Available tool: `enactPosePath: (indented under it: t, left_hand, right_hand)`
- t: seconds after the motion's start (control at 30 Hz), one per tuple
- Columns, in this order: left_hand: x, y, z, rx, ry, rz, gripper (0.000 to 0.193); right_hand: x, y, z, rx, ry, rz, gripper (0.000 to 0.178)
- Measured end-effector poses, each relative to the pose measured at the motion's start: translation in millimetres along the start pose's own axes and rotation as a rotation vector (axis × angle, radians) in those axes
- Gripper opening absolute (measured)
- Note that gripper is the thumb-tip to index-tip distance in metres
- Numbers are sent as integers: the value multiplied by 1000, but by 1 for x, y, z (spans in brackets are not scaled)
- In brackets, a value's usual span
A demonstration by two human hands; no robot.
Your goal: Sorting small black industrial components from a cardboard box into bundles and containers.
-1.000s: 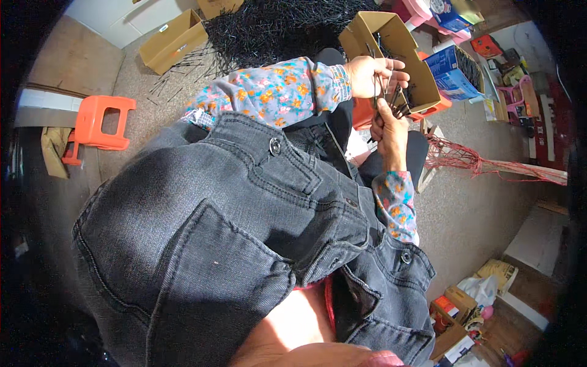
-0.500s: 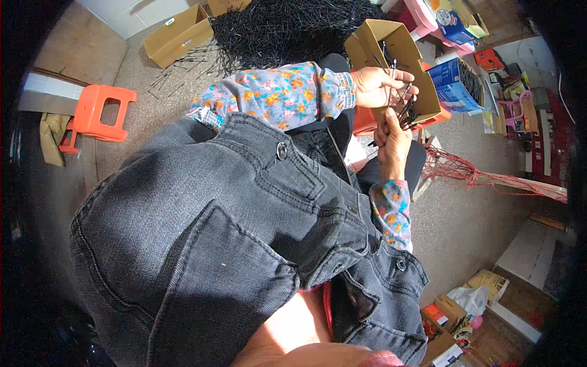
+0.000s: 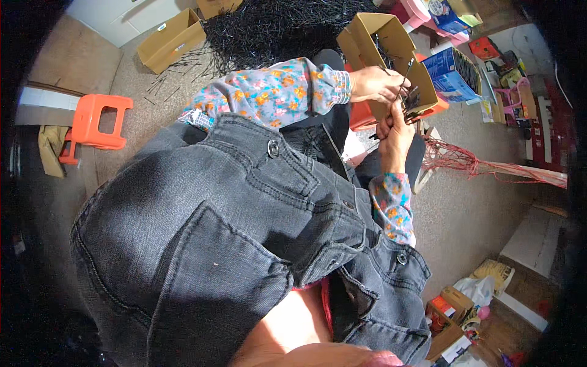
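Observation:
Over an open cardboard box (image 3: pixel 361 43), my left hand (image 3: pixel 376 84) reaches in from the left in a floral sleeve. Its fingers are drawn together at a thin black stick (image 3: pixel 404 79), close to the fingertips of my right hand. My right hand (image 3: pixel 396 133) is closed round several thin black sticks, whose dark ends poke out beside the fingers. More black sticks (image 3: pixel 385 52) lie in the box behind both hands. How many my fingers hold is hidden.
A big heap of black sticks (image 3: pixel 275 30) covers the floor ahead. Beside it lies another cardboard box (image 3: pixel 174 41). An orange stool (image 3: pixel 101 122) stands left. A blue box (image 3: pixel 449 73) of dark sticks and red strands (image 3: pixel 458 159) on a wooden frame are at right.
My left hand's spread fingers have drawn together and come down beside my right fingertips. My right hand keeps its hold on the sticks. The whole view has shifted slightly.

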State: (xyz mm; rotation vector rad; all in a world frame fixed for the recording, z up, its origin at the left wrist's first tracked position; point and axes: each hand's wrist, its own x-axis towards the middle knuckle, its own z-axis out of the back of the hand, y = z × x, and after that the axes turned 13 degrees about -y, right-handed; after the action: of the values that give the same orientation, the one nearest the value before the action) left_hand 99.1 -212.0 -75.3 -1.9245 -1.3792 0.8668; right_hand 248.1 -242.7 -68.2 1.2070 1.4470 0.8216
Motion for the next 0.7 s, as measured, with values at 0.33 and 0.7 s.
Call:
enactPosePath:
  t: [0.33,0.7]
  left_hand:
    - [-7,-7,1,271,-239,-378,32]
    - [-5,-9,6,849,-233,-855,42]
  right_hand:
    - [-4,6,-2,15,15,23,18]
    - [2,8,5,49,-19,64,20]
